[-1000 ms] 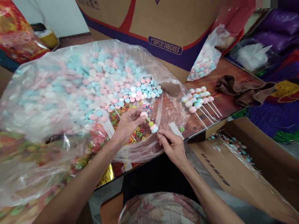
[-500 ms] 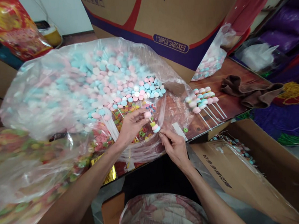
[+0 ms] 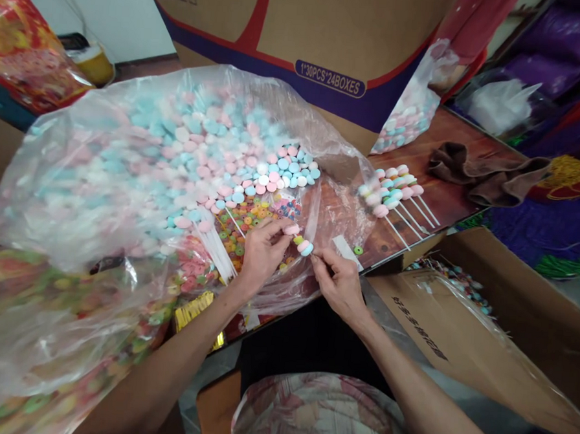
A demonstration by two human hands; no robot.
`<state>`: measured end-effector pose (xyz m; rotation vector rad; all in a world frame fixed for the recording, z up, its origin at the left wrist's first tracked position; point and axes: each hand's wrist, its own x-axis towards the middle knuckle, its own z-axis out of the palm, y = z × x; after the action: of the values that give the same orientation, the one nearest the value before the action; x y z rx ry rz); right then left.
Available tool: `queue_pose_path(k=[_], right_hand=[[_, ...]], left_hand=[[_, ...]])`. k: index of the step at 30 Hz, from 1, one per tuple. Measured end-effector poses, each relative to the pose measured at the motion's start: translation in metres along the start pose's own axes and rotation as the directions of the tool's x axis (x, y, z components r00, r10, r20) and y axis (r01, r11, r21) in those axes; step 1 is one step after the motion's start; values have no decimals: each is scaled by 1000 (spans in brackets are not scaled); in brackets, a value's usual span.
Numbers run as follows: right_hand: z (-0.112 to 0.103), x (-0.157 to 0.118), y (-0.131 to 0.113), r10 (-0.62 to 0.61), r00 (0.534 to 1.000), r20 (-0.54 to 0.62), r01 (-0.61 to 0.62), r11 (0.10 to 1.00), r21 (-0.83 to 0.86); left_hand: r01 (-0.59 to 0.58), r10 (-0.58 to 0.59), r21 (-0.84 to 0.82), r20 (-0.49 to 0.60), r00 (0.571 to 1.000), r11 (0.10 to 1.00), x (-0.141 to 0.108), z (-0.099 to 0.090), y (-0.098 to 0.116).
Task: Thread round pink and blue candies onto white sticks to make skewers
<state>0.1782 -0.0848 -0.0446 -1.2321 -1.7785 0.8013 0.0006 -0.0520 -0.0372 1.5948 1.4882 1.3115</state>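
Head view, left end: a red-and-yellow printed bag (image 3: 26,48) stood in the corner, its print too blurred to read. Below it, a clear gummy-ring bag (image 3: 31,339) bulged with red, yellow and green rings; beyond sprawled a large marshmallow bag (image 3: 296,107), full of pink, blue and white pieces. White sticks (image 3: 220,255) lay bundled beside loose gummy rings (image 3: 233,232). Your left hand (image 3: 263,251) had thumb and fingertips pinched narrowly on the pink marshmallow at the upper end of a marshmallow skewer (image 3: 304,248). Between your two hands, yellow-green rings came next, then pink and blue marshmallow. Behind stood a big carton (image 3: 281,22) printed "1*30PCS*24BOXES". Your right hand (image 3: 339,276) held the skewer's lower end, thumb and forefinger closed just below the candy. Further right, a row of assembled skewers (image 3: 391,187) lay on the wood-patterned table (image 3: 462,135), near a small marshmallow bag (image 3: 430,82). An open cardboard box (image 3: 533,301), its flap lettered "好多多" before blurrier characters, held a multicoloured heap with thin sticks poking out. Above it lay a brown cloth (image 3: 486,175).
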Motion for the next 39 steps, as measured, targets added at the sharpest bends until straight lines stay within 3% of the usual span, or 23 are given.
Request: queue_pose_path(k=[8, 13, 23, 28, 31, 34, 37, 39], right_hand=[[9, -1, -2, -47, 998, -36, 42, 992, -115], [11, 0, -6, -70, 997, -37, 64, 987, -147], [10, 9, -7, -20, 999, -51, 11, 985, -169], [9, 15, -13, 47, 997, -69, -50, 997, -51], [-2, 11, -15, 36, 993, -114, -35, 999, 13], [-24, 2, -12, 48, 971, -233, -45, 999, 16], [-50, -10, -2, 108, 918, -381, -113, 994, 10], [-65, -17, 8, 162, 877, -452, -173, 985, 18]], left_hand=[[111, -116, -85, -59, 991, 990, -9, 12, -6], [80, -85, -87, -56, 995, 993, -11, 14, -7], [-8, 6, 13, 105, 994, 1000, -16, 15, 4], [133, -97, -130, 256, 962, 983, -7, 4, 13], [178, -115, -228, 266, 957, 957, 5, -9, 26], [136, -98, -149, 236, 967, 979, 16, -14, 34], [6, -15, 32, 301, 953, 999, 24, 2, 39], [-144, 85, 124, 393, 916, 982, 26, 23, 45]])
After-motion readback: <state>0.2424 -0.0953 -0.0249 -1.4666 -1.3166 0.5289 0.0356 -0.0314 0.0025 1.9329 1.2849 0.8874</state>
